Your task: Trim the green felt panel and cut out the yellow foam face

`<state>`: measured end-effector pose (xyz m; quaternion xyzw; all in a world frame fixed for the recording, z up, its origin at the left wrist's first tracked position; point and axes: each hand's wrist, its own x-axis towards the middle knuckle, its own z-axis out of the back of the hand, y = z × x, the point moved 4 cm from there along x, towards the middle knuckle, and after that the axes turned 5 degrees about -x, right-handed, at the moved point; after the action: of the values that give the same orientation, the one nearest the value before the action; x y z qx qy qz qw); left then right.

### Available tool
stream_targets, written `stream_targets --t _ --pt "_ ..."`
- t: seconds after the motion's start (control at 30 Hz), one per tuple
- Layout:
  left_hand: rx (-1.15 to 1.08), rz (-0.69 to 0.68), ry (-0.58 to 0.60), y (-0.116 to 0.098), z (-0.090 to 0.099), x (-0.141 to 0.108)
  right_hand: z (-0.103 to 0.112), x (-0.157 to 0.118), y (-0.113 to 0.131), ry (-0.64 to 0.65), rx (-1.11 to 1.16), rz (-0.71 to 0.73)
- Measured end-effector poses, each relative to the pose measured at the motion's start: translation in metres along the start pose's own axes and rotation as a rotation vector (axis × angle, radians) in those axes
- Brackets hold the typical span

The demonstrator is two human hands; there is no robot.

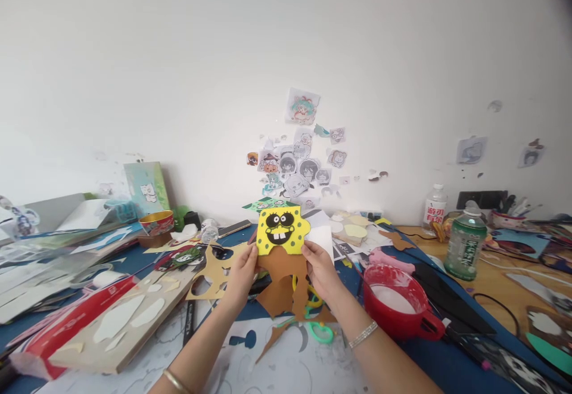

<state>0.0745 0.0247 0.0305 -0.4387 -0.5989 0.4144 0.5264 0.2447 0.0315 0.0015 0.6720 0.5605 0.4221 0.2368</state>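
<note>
Between both hands a yellow cartoon-sponge paper cutout (292,244) is held up, with green spots, big black-and-white eyes and a wide toothy mouth. My left hand (243,269) pinches its lower left corner, thumb in front. The lower right edge is gripped by my right hand (319,267). Just below the cutout is brown paper with cut-out gaps (279,266); whether the fingers touch it too, I cannot tell. Under the hands, scissors with green and yellow handles (322,332) lie partly covered by brown scraps on a white sheet with drawings (250,358).
At right stand a red mug (393,316) of whitish liquid and a green-labelled bottle (466,245). A board with paper pieces (129,322) lies at left, near a red-and-gold bowl (156,223). Drawings (295,167) are stuck to the wall. Black marker (189,322) lies left of centre.
</note>
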Motion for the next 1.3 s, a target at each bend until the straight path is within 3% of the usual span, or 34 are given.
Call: stream_targets --t 0.27,0.5,0.7,0.97,1.13,1.3 --pt "-0.025 -0.013 0.028 0.005 0.000 0.005 0.017 0.008 0.003 -0.193 -0.268 0.112" --pt "-0.017 -0.006 0.088 -0.001 -0.003 -0.002 0.015 0.006 0.007 -0.255 -0.532 0.246" --pt "0.006 -0.023 0.121 -0.002 -0.003 -0.003 0.013 0.006 0.008 -0.207 -0.664 0.281" --pt "0.155 0.111 0.370 -0.003 0.001 -0.001 0.021 0.010 0.018 -0.152 -0.758 0.294" --pt "0.276 0.113 0.380 0.006 0.004 -0.003 0.014 0.006 0.020 -0.082 -0.783 0.309" --pt "0.375 0.093 0.482 0.010 -0.001 -0.009 0.009 0.001 0.026 -0.067 -0.812 0.365"
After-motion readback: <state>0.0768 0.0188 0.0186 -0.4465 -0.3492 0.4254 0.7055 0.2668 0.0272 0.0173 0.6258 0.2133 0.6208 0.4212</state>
